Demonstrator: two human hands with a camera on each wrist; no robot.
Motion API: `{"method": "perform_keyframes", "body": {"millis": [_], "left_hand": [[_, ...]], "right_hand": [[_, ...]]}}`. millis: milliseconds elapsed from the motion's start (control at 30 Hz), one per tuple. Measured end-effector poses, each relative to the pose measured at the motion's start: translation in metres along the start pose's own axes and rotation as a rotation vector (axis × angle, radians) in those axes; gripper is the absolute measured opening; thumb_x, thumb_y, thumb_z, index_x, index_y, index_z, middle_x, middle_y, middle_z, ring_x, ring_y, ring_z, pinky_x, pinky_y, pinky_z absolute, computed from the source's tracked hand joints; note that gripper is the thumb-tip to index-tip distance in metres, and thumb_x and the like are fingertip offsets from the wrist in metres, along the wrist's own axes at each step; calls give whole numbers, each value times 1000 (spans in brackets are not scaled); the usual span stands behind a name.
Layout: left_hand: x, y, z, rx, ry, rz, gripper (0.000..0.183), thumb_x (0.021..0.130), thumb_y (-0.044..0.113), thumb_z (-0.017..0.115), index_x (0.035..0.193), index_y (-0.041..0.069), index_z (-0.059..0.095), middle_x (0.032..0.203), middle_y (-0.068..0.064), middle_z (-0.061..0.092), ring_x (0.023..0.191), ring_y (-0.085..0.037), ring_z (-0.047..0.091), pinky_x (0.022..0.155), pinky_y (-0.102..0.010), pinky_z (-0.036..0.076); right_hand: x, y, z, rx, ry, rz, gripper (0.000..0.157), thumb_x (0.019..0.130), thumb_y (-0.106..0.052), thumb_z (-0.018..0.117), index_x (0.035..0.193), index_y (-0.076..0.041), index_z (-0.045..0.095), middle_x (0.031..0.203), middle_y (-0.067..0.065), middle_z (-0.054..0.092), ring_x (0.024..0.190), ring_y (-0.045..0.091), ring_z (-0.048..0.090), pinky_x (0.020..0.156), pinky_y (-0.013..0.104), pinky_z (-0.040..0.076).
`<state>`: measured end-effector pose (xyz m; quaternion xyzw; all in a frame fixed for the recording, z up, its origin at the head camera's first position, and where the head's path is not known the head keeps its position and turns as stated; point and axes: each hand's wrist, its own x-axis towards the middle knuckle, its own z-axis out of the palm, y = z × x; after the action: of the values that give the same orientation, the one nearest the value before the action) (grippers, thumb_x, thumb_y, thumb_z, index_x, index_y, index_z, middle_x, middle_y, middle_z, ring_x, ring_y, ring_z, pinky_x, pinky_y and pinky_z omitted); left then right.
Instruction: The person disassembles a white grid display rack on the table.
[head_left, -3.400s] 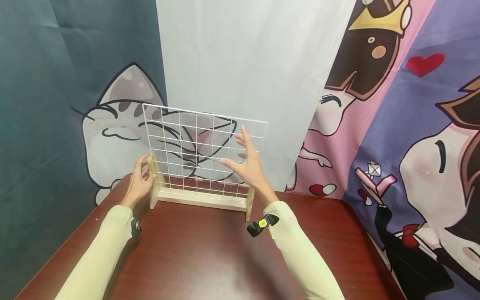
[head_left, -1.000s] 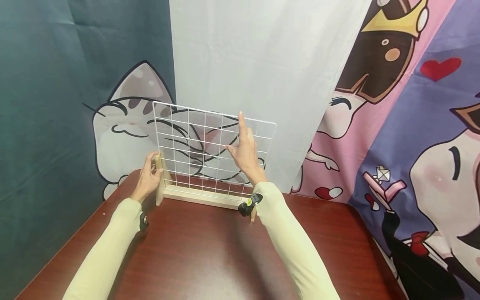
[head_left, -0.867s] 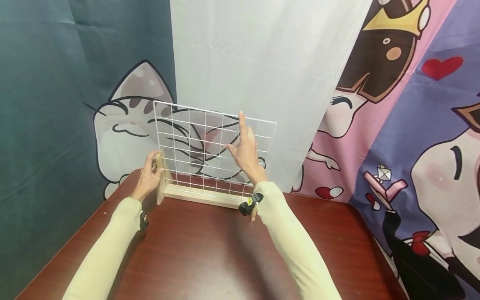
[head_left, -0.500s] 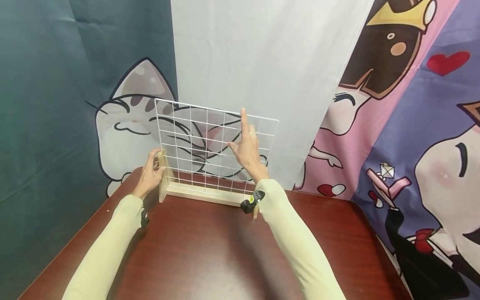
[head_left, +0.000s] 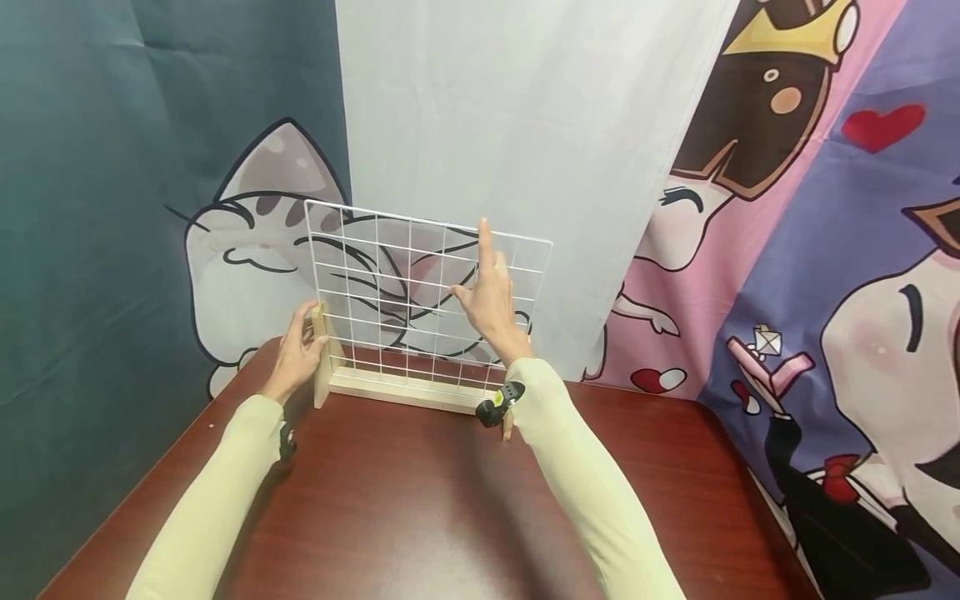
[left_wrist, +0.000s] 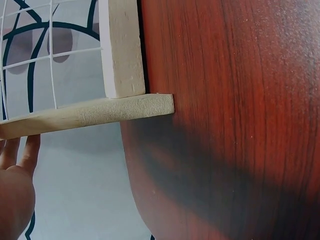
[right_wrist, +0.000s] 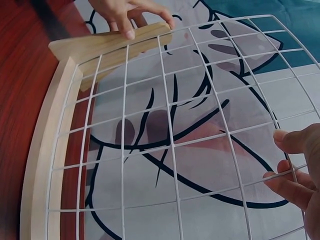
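Observation:
A white wire grid panel (head_left: 425, 248) stands upright in a pale wooden stand (head_left: 397, 392) at the back of the table. My left hand (head_left: 298, 354) grips the stand's left end post (left_wrist: 95, 114), thumb and fingers on either side near its top. My right hand (head_left: 491, 304) is at the upper right part of the panel, with the index finger pointing up to the top wire. In the right wrist view, its thumb (right_wrist: 290, 140) lies at the wires and other fingers (right_wrist: 290, 190) curl behind one wire. The stand's right post is mostly hidden behind the right wrist.
The reddish-brown table (head_left: 405, 492) spreads in front of the stand and to both sides. Close behind hangs a cloth backdrop (head_left: 525, 108) with cartoon figures. Black cameras are strapped to the left wrist and the right wrist.
Since the oldest frame, my right hand has gone from spread fingers in front of the panel to fingers at its wires. Over the last second both hands hold still; the view shifts slightly.

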<state>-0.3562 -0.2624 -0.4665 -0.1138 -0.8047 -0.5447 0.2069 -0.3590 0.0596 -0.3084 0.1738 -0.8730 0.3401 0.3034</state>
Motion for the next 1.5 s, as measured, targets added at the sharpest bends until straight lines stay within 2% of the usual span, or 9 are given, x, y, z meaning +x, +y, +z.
{"method": "perform_keyframes", "body": {"millis": [133,433,767,967,1167,1333,1500], "left_hand": [[0,0,1,10,12,26,69,98,-7,51,156,18,24,148,-37,38,136,-58,39,113,-67,36],[4,4,3,7,24,24,67,99,-5,49,157,16,23,149,-37,37,135,-57,40,113,-66,36],[4,7,6,22,36,52,66,98,-7,51,155,13,25,146,-39,40,131,-59,43,110,-67,39],[6,9,4,36,32,73,65,98,-8,50,155,11,25,145,-39,41,130,-59,45,108,-66,42],[5,6,-2,47,36,31,66,98,-6,49,156,14,23,147,-40,38,132,-60,42,109,-68,39],[2,3,-1,47,16,8,66,100,-4,48,157,15,21,148,-39,37,132,-60,42,109,-68,40],[0,-1,1,49,19,28,67,97,-8,50,155,14,23,149,-37,38,133,-58,42,110,-66,40]], "right_hand": [[1,0,0,-5,6,16,122,77,-10,86,161,-35,2,112,18,56,82,25,52,76,38,55],[6,0,-4,-8,16,8,121,76,-10,86,161,-33,3,110,22,57,82,25,48,76,40,53],[6,2,-6,-1,4,21,122,76,-10,86,161,-34,2,109,17,56,83,25,49,78,38,53],[15,-9,-17,12,30,6,119,76,-8,85,161,-30,4,111,20,57,83,26,51,80,39,55],[28,-24,-28,18,43,-10,121,77,-9,85,161,-32,3,111,19,56,83,27,53,78,40,56],[28,-24,-28,0,27,15,121,76,-9,86,161,-32,3,110,18,57,83,26,52,78,38,55],[28,-23,-29,4,28,-8,119,76,-8,85,161,-30,4,107,19,56,82,26,50,76,40,55]]}}
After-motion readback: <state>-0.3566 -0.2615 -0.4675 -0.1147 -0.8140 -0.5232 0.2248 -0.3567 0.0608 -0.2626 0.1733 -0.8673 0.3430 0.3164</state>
